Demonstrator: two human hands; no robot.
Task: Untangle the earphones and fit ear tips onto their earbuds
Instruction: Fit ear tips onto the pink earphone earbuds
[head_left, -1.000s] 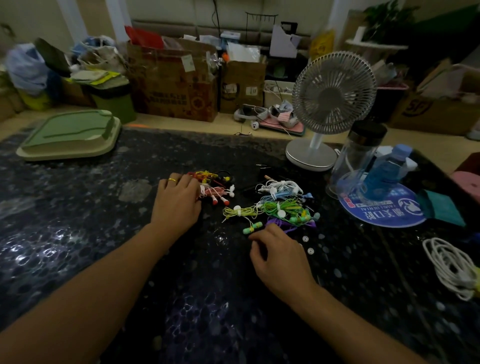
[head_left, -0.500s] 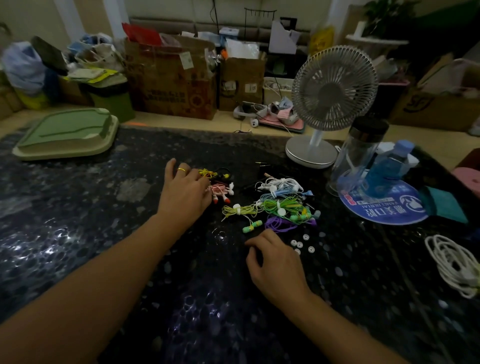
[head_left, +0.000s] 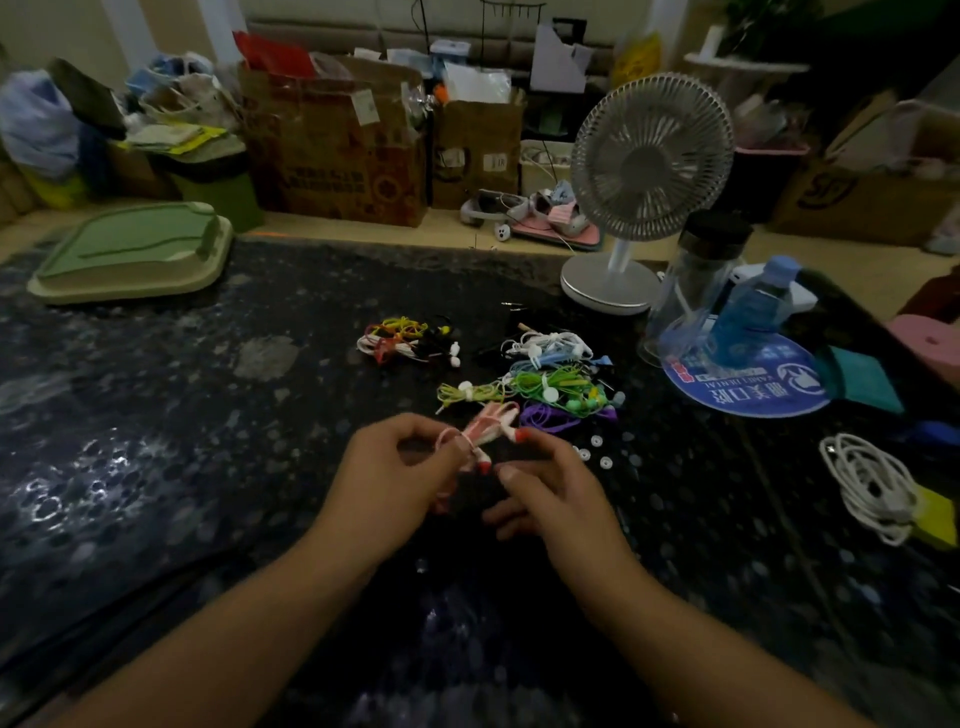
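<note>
A pink-and-white bundled pair of earphones (head_left: 488, 426) with red-tipped earbuds hangs above the dark table, between both hands. My left hand (head_left: 400, 478) pinches its cord at the tie. My right hand (head_left: 545, 488) touches the bundle's right side near one earbud with curled fingers. Behind them lie a red-yellow-black earphone heap (head_left: 405, 340) and a larger heap of white, blue, green and purple earphones (head_left: 550, 379). A few small white ear tips (head_left: 595, 452) lie loose on the table to the right of my right hand.
A white desk fan (head_left: 639, 182), a clear bottle (head_left: 696, 291) and a blue bottle (head_left: 748, 312) stand at the back right on a blue round mat (head_left: 748, 389). A white coiled cable (head_left: 872, 488) lies far right. A green tray (head_left: 135, 254) sits back left.
My left hand picked the pink-and-white earphones out of the left heap and brought them toward me. My right hand rose off the table to meet the bundle.
</note>
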